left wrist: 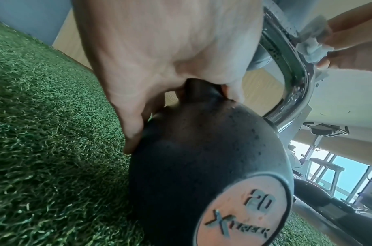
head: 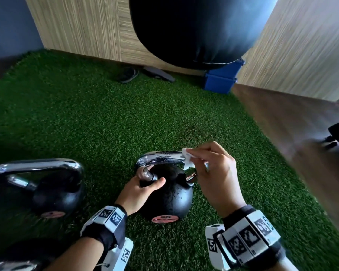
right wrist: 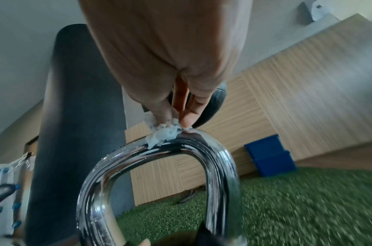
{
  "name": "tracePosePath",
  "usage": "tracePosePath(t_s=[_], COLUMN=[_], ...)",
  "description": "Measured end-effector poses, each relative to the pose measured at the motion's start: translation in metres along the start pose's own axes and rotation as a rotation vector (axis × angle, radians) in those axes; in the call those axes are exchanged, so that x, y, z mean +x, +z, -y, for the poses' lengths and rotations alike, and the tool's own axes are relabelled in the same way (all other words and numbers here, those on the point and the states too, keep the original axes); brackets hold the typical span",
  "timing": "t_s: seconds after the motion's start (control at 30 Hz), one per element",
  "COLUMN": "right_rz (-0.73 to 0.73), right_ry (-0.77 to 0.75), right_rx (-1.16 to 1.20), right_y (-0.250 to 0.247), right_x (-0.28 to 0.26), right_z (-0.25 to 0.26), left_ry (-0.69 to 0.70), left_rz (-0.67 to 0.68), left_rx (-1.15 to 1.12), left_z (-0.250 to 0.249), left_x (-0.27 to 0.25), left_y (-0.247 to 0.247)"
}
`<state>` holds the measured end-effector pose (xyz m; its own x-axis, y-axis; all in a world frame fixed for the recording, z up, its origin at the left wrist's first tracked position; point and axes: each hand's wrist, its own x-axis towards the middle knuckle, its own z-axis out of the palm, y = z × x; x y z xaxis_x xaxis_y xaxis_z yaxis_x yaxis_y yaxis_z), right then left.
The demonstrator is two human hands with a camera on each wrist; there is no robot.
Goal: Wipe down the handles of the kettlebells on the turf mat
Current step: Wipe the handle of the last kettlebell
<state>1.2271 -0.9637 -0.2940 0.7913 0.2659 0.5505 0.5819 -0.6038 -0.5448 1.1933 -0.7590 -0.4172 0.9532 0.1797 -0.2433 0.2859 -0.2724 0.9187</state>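
Note:
A black kettlebell marked 20 stands on the green turf mat, its chrome handle wet with droplets. My left hand grips the left leg of that handle where it meets the ball. My right hand pinches a crumpled white wipe against the handle's right top corner. A second black kettlebell with a chrome handle sits to the left.
A black punching bag hangs over the mat's far side. A blue box and dark sandals lie by the wooden wall panel. Wood floor borders the turf on the right. Another chrome handle shows at bottom left.

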Motion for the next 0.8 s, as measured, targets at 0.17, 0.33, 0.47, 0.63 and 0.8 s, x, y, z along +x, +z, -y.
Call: tracePosePath(t_s=[0.17, 0.33, 0.47, 0.63, 0.8], right_rz=[-0.044, -0.028, -0.019, -0.01, -0.022], right_ry=[0.354, 0.453, 0.661, 0.907, 1.104], right_rx=[0.083, 0.211, 0.471, 0.915, 1.079], right_y=[-0.006, -0.01, -0.003, 0.003, 0.022], right_x=[-0.009, -0.009, -0.018, -0.027, -0.035], right_z=[-0.029, -0.046, -0.055, -0.07, -0.073], left_ry=[-0.034, -0.049, -0.045, -0.045, -0.107], left_rz=[-0.016, -0.011, -0.005, 0.004, -0.002], left_rx=[0.008, 0.041, 0.075, 0.124, 0.326], left_z=[0.001, -0.004, -0.003, -0.005, -0.014], left_x=[-0.002, -0.004, -0.004, -0.007, -0.013], left_y=[0.002, 0.0, -0.001, -0.003, -0.006])
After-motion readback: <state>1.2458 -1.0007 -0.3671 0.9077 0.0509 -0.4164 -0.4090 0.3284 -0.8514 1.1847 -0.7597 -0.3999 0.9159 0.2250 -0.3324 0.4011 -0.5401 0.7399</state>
